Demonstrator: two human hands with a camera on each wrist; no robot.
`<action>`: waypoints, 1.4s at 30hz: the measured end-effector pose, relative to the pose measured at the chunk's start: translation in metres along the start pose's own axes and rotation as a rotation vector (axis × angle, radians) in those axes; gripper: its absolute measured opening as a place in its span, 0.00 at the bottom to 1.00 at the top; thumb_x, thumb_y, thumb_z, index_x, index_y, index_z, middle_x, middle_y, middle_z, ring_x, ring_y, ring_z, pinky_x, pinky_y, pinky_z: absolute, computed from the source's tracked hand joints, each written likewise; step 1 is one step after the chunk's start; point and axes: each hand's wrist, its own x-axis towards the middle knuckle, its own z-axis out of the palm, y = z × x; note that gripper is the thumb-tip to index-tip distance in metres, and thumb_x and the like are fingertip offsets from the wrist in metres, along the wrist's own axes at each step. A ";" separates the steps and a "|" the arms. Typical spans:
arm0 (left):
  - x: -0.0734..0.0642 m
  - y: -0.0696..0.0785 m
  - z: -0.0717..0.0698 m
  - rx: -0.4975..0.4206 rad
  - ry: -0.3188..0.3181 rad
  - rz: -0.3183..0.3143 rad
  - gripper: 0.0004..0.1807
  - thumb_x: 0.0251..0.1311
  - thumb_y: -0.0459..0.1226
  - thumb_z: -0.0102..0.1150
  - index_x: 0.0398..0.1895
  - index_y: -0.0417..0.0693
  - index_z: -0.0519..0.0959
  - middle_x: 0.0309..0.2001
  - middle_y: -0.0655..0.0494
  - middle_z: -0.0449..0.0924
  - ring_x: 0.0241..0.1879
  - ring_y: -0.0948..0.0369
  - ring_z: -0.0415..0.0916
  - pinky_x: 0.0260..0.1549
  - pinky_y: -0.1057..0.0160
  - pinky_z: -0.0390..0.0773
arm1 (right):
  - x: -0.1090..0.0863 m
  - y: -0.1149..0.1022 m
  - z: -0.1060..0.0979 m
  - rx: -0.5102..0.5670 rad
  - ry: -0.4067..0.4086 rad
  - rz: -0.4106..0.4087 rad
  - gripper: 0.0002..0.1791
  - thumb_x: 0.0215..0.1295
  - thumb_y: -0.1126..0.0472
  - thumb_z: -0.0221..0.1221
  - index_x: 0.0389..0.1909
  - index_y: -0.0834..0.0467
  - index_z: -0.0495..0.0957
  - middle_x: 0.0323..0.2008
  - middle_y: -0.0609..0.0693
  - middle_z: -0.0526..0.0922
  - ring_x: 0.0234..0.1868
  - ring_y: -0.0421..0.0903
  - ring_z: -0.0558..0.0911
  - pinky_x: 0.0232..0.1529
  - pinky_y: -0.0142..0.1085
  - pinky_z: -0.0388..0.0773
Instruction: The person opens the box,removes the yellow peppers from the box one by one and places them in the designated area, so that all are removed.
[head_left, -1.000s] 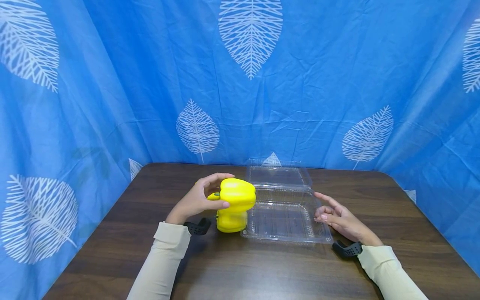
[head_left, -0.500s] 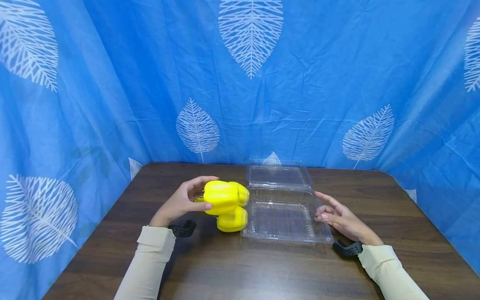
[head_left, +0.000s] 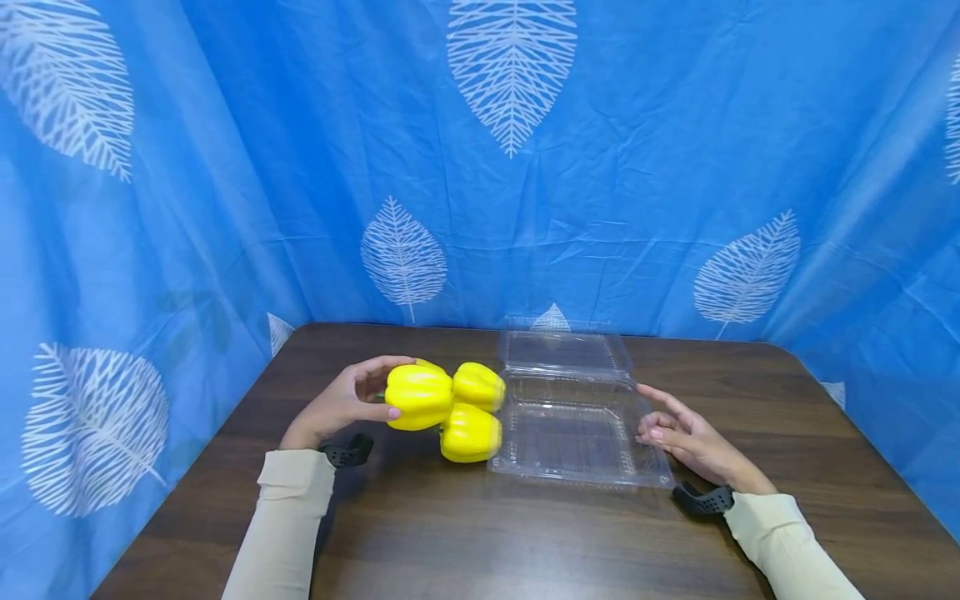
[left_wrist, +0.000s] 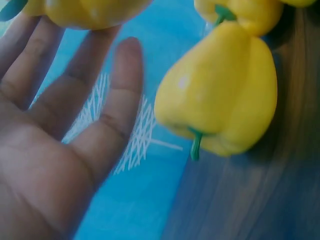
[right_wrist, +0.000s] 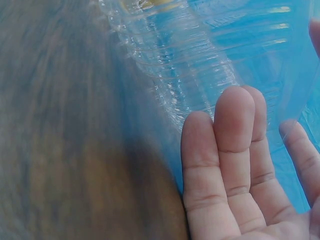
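Note:
My left hand grips a yellow bell pepper, thumb on its near side and fingers at the far side. The left wrist view shows the fingertips against a pepper at its top edge. Beside it stand more yellow peppers: a front one, a rear one, and one mostly hidden behind the held pepper. In the left wrist view a pepper with a green stem is close by. My right hand is at the right wall of a clear plastic container, index finger extended along its rim.
The container's hinged lid lies folded back toward the curtain. A dark wooden table carries everything. A blue curtain with white leaf prints hangs behind and at both sides. Black bands are worn at the wrists.
My left hand has moved left with its pepper, away from the container. The rear pepper, hidden at first, has come into view. My right hand stays at the container's right side.

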 end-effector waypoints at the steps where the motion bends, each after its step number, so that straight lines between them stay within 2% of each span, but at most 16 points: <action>1: -0.001 -0.001 -0.001 0.003 0.005 -0.012 0.41 0.60 0.32 0.72 0.76 0.29 0.67 0.72 0.31 0.72 0.59 0.52 0.82 0.57 0.56 0.86 | 0.000 0.000 0.000 0.002 -0.004 -0.004 0.37 0.83 0.74 0.46 0.84 0.40 0.59 0.50 0.45 0.83 0.56 0.40 0.83 0.64 0.34 0.81; 6: -0.005 -0.004 -0.009 0.026 0.019 -0.073 0.44 0.59 0.34 0.74 0.77 0.30 0.67 0.74 0.30 0.70 0.63 0.46 0.77 0.58 0.57 0.85 | -0.001 -0.001 -0.001 0.013 -0.012 -0.012 0.37 0.84 0.74 0.45 0.84 0.39 0.59 0.51 0.45 0.83 0.57 0.40 0.83 0.64 0.34 0.81; 11: -0.007 -0.011 -0.016 0.040 -0.014 -0.124 0.43 0.58 0.33 0.75 0.76 0.29 0.67 0.72 0.30 0.71 0.64 0.43 0.77 0.58 0.57 0.85 | -0.003 -0.001 -0.001 -0.002 0.004 0.007 0.37 0.84 0.73 0.45 0.84 0.38 0.59 0.50 0.45 0.84 0.57 0.39 0.83 0.63 0.34 0.82; 16: -0.007 -0.018 -0.019 0.077 -0.045 -0.150 0.43 0.57 0.32 0.76 0.75 0.29 0.69 0.72 0.31 0.72 0.66 0.42 0.76 0.62 0.57 0.83 | -0.006 0.000 -0.002 -0.025 0.026 0.026 0.37 0.83 0.73 0.46 0.83 0.37 0.60 0.50 0.44 0.84 0.56 0.39 0.84 0.63 0.33 0.82; 23: -0.010 -0.021 -0.019 0.138 -0.053 -0.211 0.43 0.54 0.31 0.77 0.75 0.30 0.70 0.73 0.32 0.72 0.67 0.41 0.74 0.67 0.47 0.80 | -0.005 0.000 -0.002 -0.005 0.009 0.013 0.37 0.84 0.73 0.45 0.83 0.37 0.60 0.50 0.44 0.84 0.56 0.39 0.84 0.63 0.33 0.82; 36: -0.009 -0.026 -0.019 0.223 -0.077 -0.240 0.42 0.53 0.30 0.77 0.73 0.30 0.72 0.72 0.31 0.72 0.68 0.36 0.73 0.68 0.38 0.77 | -0.002 -0.002 0.001 0.013 -0.008 -0.009 0.37 0.83 0.74 0.45 0.83 0.38 0.61 0.50 0.45 0.84 0.56 0.40 0.83 0.63 0.34 0.82; 42: -0.007 -0.027 -0.018 0.222 -0.077 -0.259 0.43 0.52 0.30 0.78 0.73 0.31 0.73 0.72 0.31 0.72 0.68 0.35 0.71 0.69 0.36 0.75 | 0.000 -0.001 0.001 0.013 -0.008 -0.011 0.37 0.83 0.74 0.45 0.83 0.38 0.61 0.51 0.45 0.84 0.56 0.39 0.83 0.63 0.33 0.82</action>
